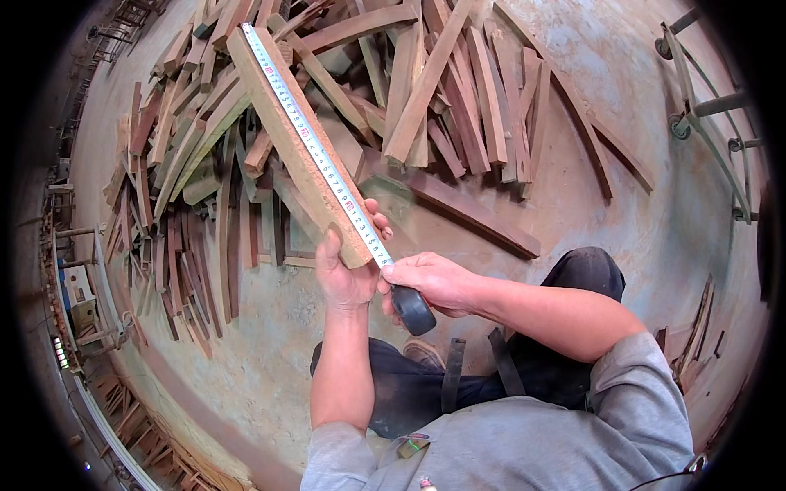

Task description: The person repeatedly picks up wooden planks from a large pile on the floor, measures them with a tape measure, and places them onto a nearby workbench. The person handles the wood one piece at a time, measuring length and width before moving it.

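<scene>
The left hand (348, 274) wraps the near end of a long wooden bar (295, 143), fingers curled round its far side and thumb up along the near edge, a firm closed grip that holds the bar slanting up and away to the left. Along the bar's top face runs a white measuring tape (315, 147), drawn out flat from end to end. The right hand (434, 282) is clenched on the dark tape case (412, 309) just beside the bar's near end, thumb pressing where the blade leaves the case. Beneath, a heap of reddish timber offcuts (426, 98) lies scattered over the concrete floor (589, 213), and a metal trolley (704, 114) stands at the right.
</scene>
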Demonstrator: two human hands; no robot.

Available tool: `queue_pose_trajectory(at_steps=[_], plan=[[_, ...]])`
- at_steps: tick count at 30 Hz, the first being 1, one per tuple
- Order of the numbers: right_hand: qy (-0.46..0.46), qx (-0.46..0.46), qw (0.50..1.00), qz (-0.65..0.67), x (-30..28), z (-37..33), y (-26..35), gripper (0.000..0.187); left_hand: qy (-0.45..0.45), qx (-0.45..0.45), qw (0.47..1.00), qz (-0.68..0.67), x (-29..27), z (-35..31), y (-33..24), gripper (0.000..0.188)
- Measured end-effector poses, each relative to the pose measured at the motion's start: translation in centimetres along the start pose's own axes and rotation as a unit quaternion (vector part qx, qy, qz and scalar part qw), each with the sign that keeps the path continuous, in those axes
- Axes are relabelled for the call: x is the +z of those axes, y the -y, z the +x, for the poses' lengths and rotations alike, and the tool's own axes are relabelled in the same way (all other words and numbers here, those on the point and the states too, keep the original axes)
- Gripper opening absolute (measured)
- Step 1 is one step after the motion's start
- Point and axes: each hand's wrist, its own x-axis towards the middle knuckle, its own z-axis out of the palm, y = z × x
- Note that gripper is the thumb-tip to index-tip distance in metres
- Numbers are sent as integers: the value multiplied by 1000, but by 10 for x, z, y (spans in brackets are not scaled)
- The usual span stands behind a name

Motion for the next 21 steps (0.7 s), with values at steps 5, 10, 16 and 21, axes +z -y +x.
queue_pose_trajectory(at_steps=[5, 10, 16, 21], plan=[[-17, -13, 1000, -4, -4, 6, -4, 30, -46, -8, 998, 36, 1, -2, -6, 64], [-93, -71, 991, -72, -19, -8, 30, 26, -177, 73, 914, 359, -15, -2, -26, 62], [-236, -168, 934, -208, -65, -20, 63, 24, -232, 110, 865, 430, -20, -15, -45, 61], [-262, -195, 881, -342, -96, -28, 70, 27, -203, 60, 904, 371, -29, -15, -57, 55]])
